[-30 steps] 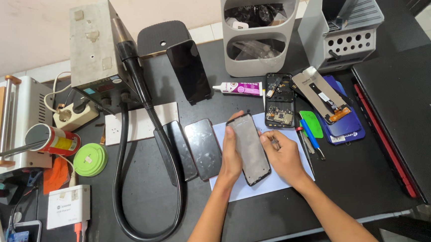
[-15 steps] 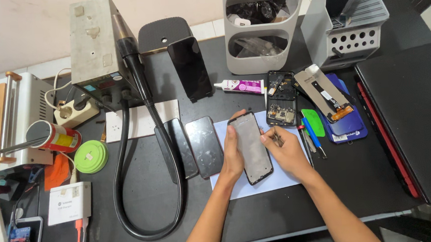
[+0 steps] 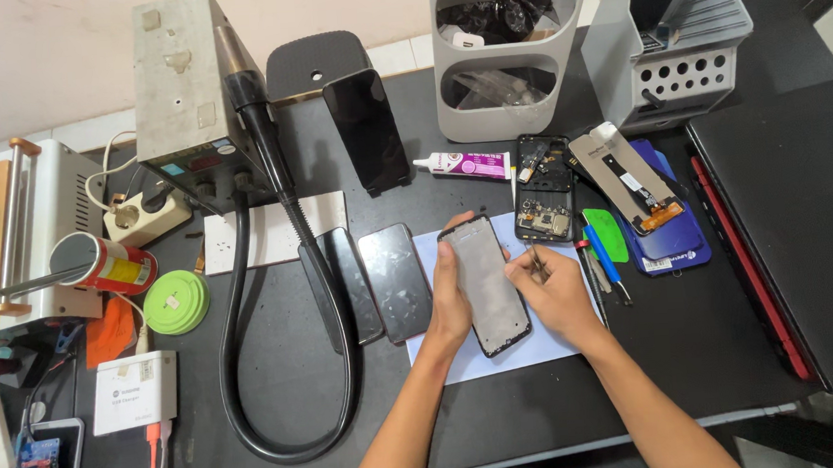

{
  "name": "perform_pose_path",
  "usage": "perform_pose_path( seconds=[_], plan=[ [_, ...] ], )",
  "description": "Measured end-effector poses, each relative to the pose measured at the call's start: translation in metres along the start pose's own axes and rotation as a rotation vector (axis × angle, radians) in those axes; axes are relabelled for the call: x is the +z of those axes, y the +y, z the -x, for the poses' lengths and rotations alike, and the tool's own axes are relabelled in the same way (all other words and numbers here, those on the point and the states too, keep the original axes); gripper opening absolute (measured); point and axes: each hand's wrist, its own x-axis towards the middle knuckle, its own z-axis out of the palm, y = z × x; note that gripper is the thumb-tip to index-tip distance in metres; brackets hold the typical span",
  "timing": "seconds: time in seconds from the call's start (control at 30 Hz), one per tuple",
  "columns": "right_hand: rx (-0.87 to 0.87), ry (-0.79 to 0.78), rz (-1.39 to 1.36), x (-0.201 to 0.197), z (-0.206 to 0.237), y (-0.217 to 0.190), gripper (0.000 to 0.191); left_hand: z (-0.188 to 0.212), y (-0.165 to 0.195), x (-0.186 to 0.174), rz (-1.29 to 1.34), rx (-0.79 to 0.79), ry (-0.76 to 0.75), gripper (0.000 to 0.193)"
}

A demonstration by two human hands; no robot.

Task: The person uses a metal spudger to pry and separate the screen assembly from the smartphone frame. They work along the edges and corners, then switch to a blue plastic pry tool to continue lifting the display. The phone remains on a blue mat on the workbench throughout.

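Note:
A dark phone frame (image 3: 486,284) lies on a pale blue sheet (image 3: 548,340) on the black desk. My left hand (image 3: 446,296) grips its left edge, fingers curled over the top corner. My right hand (image 3: 555,293) rests at its right edge and pinches a thin metal tool (image 3: 535,263) whose tip touches the frame's side. An opened phone body (image 3: 541,189) showing its circuit board lies just beyond the sheet.
Two dark phones (image 3: 381,282) lie left of the sheet beside a thick black hose (image 3: 286,300) from a grey box unit (image 3: 182,84). A glue tube (image 3: 463,167), green and blue pry tools (image 3: 607,242), a blue phone (image 3: 667,233), a closed laptop (image 3: 802,230) and grey organisers (image 3: 506,50) surround them.
My right hand has shifted slightly against the frame's right edge with the tool; the view has moved a little. The left hand stays on the frame.

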Motion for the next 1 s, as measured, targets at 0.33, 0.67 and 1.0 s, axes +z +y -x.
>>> perform_pose_path(
  seconds=[0.33,0.67,1.0],
  plan=[
    [0.043,0.005,-0.005,0.0,-0.003,-0.004,0.03,0.001,-0.001,0.0,-0.116,0.036,0.035,0.071],
    [0.073,-0.094,-0.128,-0.005,-0.002,-0.012,0.013,-0.001,0.003,-0.001,0.025,-0.021,0.016,0.073],
    [-0.002,0.072,0.027,0.002,0.0,-0.002,0.039,0.0,-0.004,-0.004,-0.076,-0.004,0.03,0.071]
  ],
)
